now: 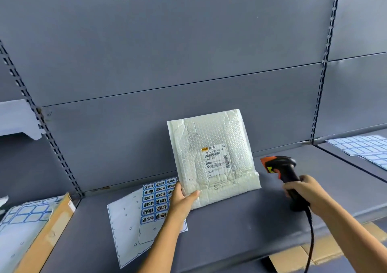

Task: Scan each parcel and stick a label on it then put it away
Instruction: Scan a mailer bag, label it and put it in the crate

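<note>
"What's lying over on the left?"

"A cardboard box (pixel 45 234) is sitting far left, and a sticker sheet (pixel 125 220) is lying flat on the shelf (pixel 240 226)."

"And the parcel?"

"The left hand (pixel 184 198) is holding the parcel (pixel 201 138) upright over the middle of the shelf. The fingers are pinching its lower left corner, thumb on the front, and its address label (pixel 215 160) is facing us."

"The right side?"

"The right hand (pixel 302 191) is gripping the scanner (pixel 281 167), fingers wrapped round the handle. The orange nose is pointing at the parcel, just beside it. More label sheets (pixel 365 147) are lying far right."
</note>
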A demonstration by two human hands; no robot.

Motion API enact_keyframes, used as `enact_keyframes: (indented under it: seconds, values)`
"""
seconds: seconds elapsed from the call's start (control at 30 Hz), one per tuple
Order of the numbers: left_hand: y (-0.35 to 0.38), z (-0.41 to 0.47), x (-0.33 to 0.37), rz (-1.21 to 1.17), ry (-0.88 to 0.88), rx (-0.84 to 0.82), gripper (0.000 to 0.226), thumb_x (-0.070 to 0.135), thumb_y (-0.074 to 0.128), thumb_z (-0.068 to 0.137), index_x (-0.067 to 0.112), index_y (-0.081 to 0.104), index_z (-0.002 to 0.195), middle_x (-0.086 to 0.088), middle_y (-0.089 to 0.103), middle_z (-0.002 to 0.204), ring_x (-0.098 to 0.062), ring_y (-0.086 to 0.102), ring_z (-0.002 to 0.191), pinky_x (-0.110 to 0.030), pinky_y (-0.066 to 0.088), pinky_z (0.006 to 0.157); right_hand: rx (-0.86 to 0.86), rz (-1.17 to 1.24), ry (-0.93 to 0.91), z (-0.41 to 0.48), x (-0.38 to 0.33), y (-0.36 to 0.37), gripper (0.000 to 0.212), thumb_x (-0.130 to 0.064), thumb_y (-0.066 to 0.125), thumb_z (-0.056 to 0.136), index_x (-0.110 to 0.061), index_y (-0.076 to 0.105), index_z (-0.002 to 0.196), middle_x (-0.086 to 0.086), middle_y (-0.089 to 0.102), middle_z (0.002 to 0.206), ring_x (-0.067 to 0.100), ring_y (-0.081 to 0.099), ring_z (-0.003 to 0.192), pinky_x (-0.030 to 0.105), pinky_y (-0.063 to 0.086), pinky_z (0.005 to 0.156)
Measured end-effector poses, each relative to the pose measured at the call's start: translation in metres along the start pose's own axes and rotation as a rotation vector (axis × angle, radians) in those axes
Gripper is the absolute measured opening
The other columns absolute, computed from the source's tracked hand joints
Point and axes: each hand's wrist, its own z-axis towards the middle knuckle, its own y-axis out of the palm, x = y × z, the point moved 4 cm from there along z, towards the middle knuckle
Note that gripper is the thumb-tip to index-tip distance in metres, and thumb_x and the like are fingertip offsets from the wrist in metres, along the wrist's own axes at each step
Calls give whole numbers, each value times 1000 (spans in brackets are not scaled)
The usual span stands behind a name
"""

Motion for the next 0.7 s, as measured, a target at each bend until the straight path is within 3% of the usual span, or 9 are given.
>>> enact_keyframes:
  seconds: [0.1, 0.17, 0.27, 0.37, 0.5, 0.7]
  values:
    - [2, 5, 3, 20, 8, -2, 25, 9, 68, 85, 25, 53, 97, 0, 64, 109, -16, 62, 101, -37, 48, 95, -115, 384, -52, -27, -22, 15, 21, 15, 61, 78, 2, 49, 90, 21, 60, 75, 29, 61, 60, 31, 54, 52]
    - [3, 7, 6, 4, 7, -10, 26, 5, 66, 85, 26, 53, 95, 0, 64, 107, -15, 62, 98, -34, 49, 92, -161, 473, -124, -49, -41, 25, 24, 15, 62, 78, -3, 47, 83, 17, 59, 81, 26, 64, 63, 29, 57, 53]
    - [4, 11, 10, 1, 13, -27, 29, 3, 64, 86, 23, 52, 103, 1, 63, 107, -11, 60, 93, -23, 49, 81, -222, 398, -245, -77, -59, 42, 27, 12, 62, 80, -6, 45, 90, 8, 66, 93, 20, 64, 64, 31, 54, 57]
    - [2, 14, 8, 67, 5, -38, 34, 10, 63, 88, 21, 48, 115, 1, 60, 115, -14, 59, 101, -27, 46, 90, -237, 259, -312, -92, -61, 56, 36, 8, 61, 81, -12, 38, 101, 8, 61, 108, 23, 59, 72, 34, 53, 62]
    - [0, 16, 5, 118, -9, -47, 36, 16, 64, 88, 26, 46, 117, 0, 58, 123, -17, 56, 111, -34, 44, 99, -219, 124, -369, -100, -59, 70, 35, 3, 60, 83, -15, 34, 99, 15, 55, 101, 24, 58, 72, 43, 53, 64]
    - [-1, 15, 3, 124, -29, -54, 48, 18, 64, 88, 17, 44, 132, -1, 55, 129, -16, 55, 113, -31, 43, 97, -179, 56, -438, -103, -62, 75, 32, 2, 56, 82, -14, 31, 96, 19, 52, 99, 26, 50, 66, 55, 49, 63]
